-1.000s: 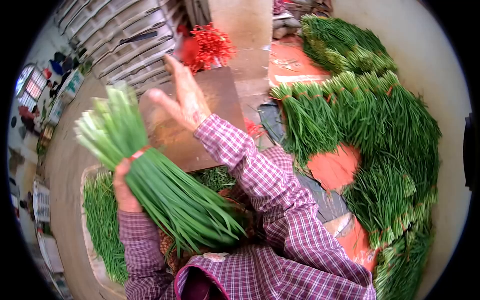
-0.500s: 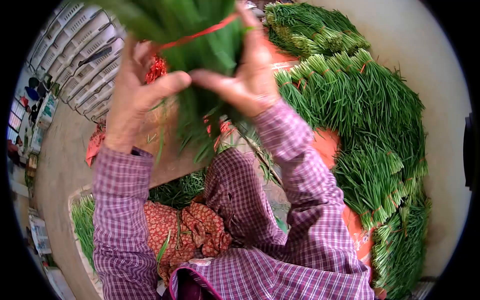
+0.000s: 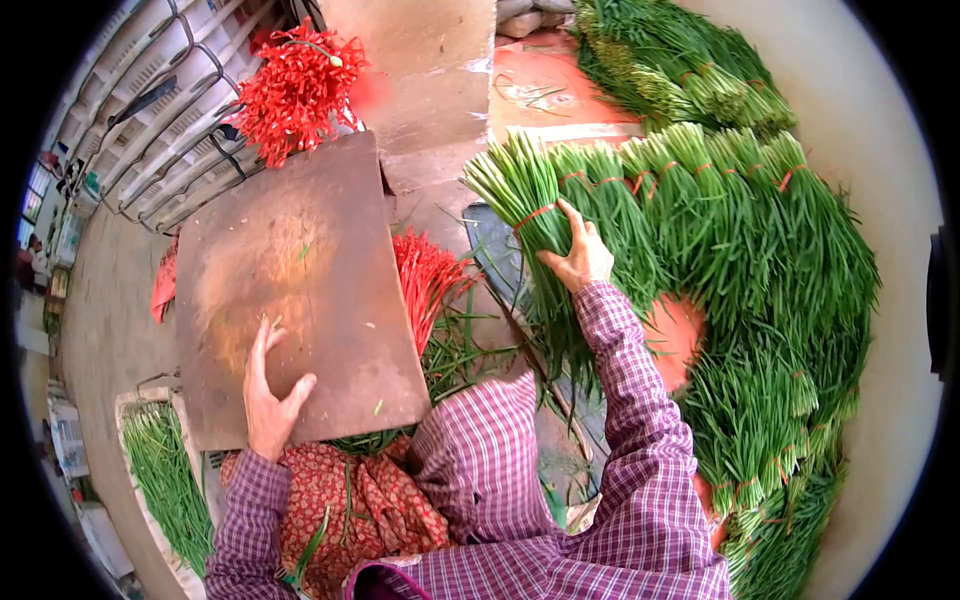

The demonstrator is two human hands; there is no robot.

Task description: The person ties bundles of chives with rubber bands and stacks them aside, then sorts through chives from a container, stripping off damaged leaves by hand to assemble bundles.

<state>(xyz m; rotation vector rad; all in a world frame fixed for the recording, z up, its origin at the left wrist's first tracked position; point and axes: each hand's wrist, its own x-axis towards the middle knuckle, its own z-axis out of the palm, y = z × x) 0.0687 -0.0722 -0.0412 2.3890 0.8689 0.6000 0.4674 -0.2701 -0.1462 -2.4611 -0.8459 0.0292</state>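
My right hand (image 3: 582, 252) grips a bundle of garlic chives (image 3: 532, 205) at its red tie. The bundle's pale cut ends point up and to the left, and its green leaves hang down toward me. It rests at the left end of a row of tied chive bundles (image 3: 700, 220), touching the one beside it. My left hand (image 3: 272, 398) hovers at the near part of a brown board (image 3: 330, 300), thumb and fingers apart, with nothing in it. Only a few scraps of leaf lie on the board.
A cluster of red ties (image 3: 300, 90) hangs beyond the board, and more red strips (image 3: 428, 285) stand at its right edge. A crate of loose chives (image 3: 165, 480) sits at lower left. White crates (image 3: 130, 120) are stacked at upper left; a pale wall (image 3: 860, 160) bounds the right.
The chive bundle, earlier raised in both hands, is now down at the row's left end in my right hand. My left hand has let go and moved down to the board.
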